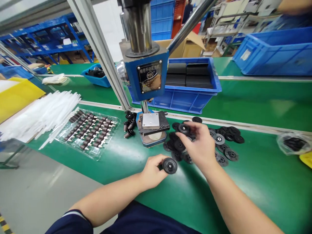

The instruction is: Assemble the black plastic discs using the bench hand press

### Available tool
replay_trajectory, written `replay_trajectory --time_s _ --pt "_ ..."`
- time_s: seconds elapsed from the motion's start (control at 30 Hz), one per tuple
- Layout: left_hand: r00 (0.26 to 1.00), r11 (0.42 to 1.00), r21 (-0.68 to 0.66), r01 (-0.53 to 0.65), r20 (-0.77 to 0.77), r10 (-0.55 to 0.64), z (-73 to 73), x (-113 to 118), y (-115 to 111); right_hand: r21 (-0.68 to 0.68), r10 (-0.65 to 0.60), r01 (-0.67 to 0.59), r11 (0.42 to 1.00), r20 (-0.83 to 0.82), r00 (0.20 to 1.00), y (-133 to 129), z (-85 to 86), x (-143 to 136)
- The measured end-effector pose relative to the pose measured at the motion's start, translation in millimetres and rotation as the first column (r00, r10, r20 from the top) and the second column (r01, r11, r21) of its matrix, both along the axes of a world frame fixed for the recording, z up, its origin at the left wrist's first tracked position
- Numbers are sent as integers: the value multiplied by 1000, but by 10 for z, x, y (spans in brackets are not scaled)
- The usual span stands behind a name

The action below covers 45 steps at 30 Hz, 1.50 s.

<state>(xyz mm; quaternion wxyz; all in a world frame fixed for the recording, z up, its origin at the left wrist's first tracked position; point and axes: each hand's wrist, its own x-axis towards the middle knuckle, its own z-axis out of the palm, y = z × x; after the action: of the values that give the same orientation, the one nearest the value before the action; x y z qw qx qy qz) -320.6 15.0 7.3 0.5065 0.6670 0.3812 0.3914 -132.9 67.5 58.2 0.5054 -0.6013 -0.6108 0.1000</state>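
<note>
My left hand (153, 172) is closed on a round black part (170, 165), its stepped face turned up toward me, above the green table (117, 162). Over the pile of black discs (231, 154), my right hand (198, 143) pinches another black round part (183, 128) between thumb and fingers. Just beyond my hands stands the blue hand press (146, 71), with a metal plate (150, 120) on a black block at its base. Several small black and brown parts (129, 125) lie left of the press base.
A clear tray (97, 156) of brown cylinders and white tubes (48, 110) lie left. Behind the press is a blue crate (180, 100) of black parts. A plastic bag (293, 143) lies right. An aluminium post (102, 52) rises left of the press.
</note>
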Motion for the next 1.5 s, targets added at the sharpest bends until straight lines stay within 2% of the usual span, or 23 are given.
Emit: replay_trajectory --time_s 0.07,0.17,0.23,0.33,0.53,0.9,1.3,1.5 --pt "1000 1000 -11 -3 22 3 18 -15 -9 14 19 -18 1000 -40 999 -397 52 15" --pt "999 1000 -17 6 45 -6 43 -26 -25 46 58 -54 997 -96 994 -913 -9 -11" --pt "999 1000 -8 20 46 -20 52 -25 -35 63 89 -82 995 -126 988 -1150 -103 -39" --pt "998 999 5 42 39 -43 55 -16 -45 105 140 -126 986 -140 980 -1339 -222 -67" --pt "999 999 -5 38 27 -38 61 -8 -43 143 178 -163 976 -97 979 -1404 -263 -75" --pt "998 999 -7 50 25 -49 56 -18 -38 69 65 -61 996 -55 996 -1439 -258 -135" --pt "998 998 -28 60 9 -60 20 -20 -37 90 16 -12 996 -50 999 -1477 -233 -159" --pt "998 997 -37 67 17 -67 18 -20 -40 123 4 -5 992 8 1000 -1474 -214 -171"
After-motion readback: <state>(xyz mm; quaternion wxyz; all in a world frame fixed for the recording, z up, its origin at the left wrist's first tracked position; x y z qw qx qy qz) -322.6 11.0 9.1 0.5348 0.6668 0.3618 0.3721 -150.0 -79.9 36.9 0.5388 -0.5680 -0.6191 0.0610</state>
